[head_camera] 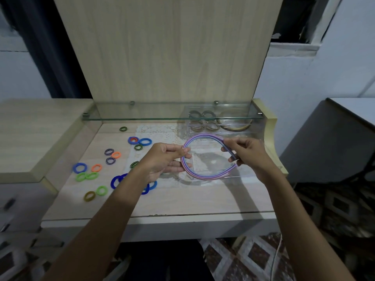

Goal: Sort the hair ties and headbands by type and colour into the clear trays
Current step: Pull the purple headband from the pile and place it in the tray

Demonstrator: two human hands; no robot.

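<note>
- Stack of purple and pink headbands (205, 175) is gripped at its left curve by left hand (162, 161).
- Its right ends are pinched by right hand (246, 152).
- Loose hair ties (110, 152) are scattered toward the desk's (203, 199) left edge.

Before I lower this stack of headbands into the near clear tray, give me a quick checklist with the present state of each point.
1. Left hand grips the headbands: ok.
2. Right hand pinches the other ends: ok.
3. Bands nested together, pink, purple, blue: ok.
4. Near clear tray lies under the stack: ok.
5. Tray free of other items: cannot tell, glare.
6. Far tray already holds olive ties and one band; keep clear: ok.
</note>
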